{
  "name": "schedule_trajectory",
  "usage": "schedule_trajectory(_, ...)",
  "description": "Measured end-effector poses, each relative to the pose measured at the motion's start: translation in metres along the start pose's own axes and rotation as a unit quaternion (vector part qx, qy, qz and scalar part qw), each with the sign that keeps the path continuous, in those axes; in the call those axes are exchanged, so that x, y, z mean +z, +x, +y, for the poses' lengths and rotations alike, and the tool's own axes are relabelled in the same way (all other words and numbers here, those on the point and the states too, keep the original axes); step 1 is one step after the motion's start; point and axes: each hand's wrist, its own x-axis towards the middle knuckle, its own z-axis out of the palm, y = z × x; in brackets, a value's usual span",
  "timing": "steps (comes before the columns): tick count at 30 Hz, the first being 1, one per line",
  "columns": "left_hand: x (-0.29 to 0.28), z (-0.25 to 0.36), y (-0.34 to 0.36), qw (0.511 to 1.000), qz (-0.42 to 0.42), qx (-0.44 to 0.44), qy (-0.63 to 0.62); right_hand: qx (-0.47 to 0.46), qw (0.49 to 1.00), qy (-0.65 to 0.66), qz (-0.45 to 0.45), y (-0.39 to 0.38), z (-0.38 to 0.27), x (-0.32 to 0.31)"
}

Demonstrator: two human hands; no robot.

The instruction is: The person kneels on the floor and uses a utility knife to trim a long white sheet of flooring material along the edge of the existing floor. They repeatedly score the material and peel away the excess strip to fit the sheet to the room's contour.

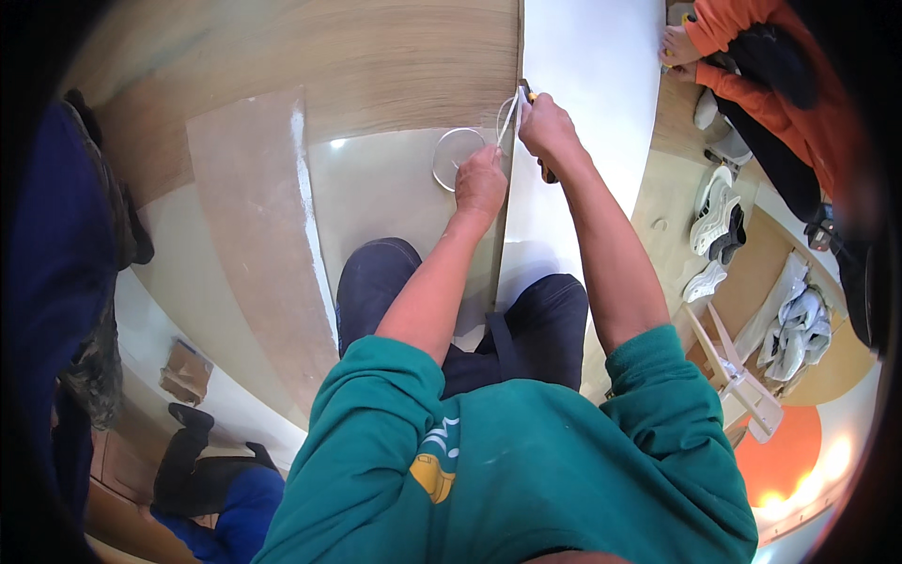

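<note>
My right hand (550, 130) is closed around a black and orange cutting tool (547, 172) that looks like a utility knife. Its dark tip points away from me, over the long edge of a white board (587, 103). Just left of that edge, my left hand (479, 183) pinches a thin white strip (510, 117), which runs up to the tool's tip. More of the strip curls in a loop (435, 162) beside my left fingers. Whether the blade touches the strip cannot be made out.
A brown panel with a white edge (258, 216) lies to the left. Another person in an orange sleeve (742, 23) works at the upper right, near several shoes (716, 221) and a white wooden stool (738, 376). A person in blue (225, 498) is at the lower left.
</note>
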Motion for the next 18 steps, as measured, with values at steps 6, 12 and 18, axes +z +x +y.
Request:
schedule_trajectory(6, 0.01, -0.011, -0.016, 1.0, -0.005, 0.0, 0.007, 0.009, 1.0, 0.009, -0.027, 0.008, -0.007, 0.002)
schedule_trajectory(12, 0.005, -0.012, -0.015, 1.0, -0.015, 0.0, 0.019, -0.028, 0.999, -0.025, 0.028, -0.004, 0.006, 0.009)
schedule_trajectory(18, 0.005, -0.016, -0.029, 1.0, -0.02, 0.004, 0.02, -0.024, 1.0, 0.001, 0.011, 0.007, 0.009, 0.013)
